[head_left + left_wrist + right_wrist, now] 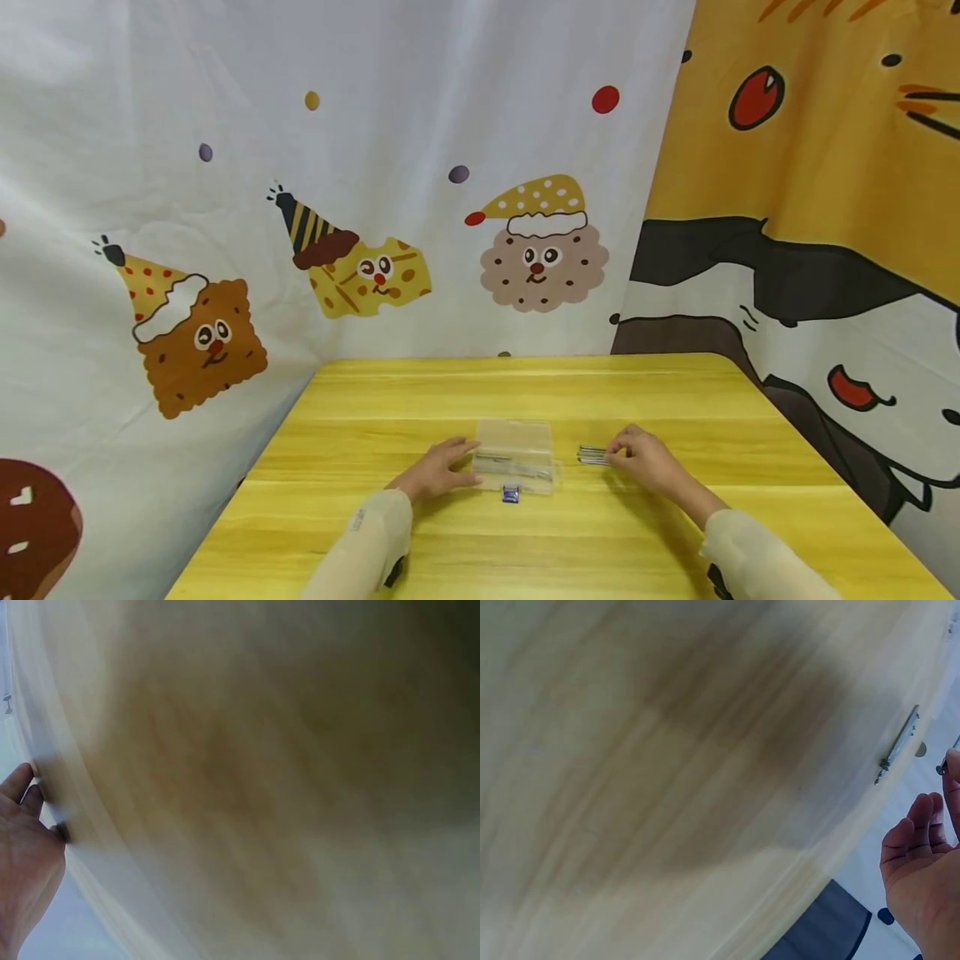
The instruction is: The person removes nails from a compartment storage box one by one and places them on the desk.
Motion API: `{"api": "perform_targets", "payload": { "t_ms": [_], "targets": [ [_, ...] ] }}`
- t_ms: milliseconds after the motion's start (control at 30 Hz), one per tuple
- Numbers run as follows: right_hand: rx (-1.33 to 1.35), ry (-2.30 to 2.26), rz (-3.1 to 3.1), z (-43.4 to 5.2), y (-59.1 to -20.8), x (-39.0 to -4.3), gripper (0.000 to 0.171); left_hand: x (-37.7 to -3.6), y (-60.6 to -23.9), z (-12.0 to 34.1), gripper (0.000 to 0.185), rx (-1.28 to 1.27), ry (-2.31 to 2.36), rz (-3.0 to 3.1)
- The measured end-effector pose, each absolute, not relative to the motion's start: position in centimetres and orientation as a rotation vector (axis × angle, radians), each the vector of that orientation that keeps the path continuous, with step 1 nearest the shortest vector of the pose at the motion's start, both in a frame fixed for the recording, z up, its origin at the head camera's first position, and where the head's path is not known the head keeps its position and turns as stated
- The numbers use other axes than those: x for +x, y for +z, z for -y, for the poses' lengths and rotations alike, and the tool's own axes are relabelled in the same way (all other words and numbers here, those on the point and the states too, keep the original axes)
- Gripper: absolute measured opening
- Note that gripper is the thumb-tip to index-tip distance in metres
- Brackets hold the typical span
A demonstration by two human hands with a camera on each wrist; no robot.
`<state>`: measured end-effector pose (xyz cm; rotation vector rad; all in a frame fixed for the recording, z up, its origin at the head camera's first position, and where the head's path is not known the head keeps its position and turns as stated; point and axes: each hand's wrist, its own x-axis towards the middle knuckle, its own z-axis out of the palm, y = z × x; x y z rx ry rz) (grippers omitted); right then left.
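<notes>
Down on the yellow wooden table [420, 392], whose grain runs in pale streaks across smooth planks, sits a small clear plastic box [516, 454], rectangular and see-through, with thin metal pieces showing dimly inside it. The left hand [437, 469] lies at the box's left side, fingers stretched fairly straight and flat on the wood, their tips touching the box's edge; it grasps nothing. Just in front of the box, on the side nearer the person, rests a tiny blue and silver clip-like piece [511, 493], apart from both hands.

To the right of the box lies a little bundle of slim, silvery metal rods [592, 454], laid side by side and pointing left to right. The right hand [647, 458] is at the bundle's right end, fingers bent over it and touching the rods (whether it truly pinches them the head view does not show clearly). In the right wrist view the palm [922, 885] shows with fingers loosely curved, and one thin metal rod with a small head lies at the table's edge nearby.

Both forearms wear cream sleeves [367, 533] of soft fabric. Behind the table hangs a white cloth backdrop [225, 167] printed with cartoon biscuits in party hats.
</notes>
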<state>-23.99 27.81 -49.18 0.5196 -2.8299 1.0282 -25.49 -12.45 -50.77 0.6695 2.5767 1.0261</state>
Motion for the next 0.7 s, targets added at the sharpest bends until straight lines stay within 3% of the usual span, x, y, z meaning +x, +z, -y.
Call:
{"api": "perform_targets", "payload": {
  "t_ms": [700],
  "targets": [
    [0.519, 0.854, 2.901, -27.59, -50.01, -24.65, 0.01, -25.51, -50.83, 12.38, 0.072, 0.638, 1.051, -2.572]
  ]
}}
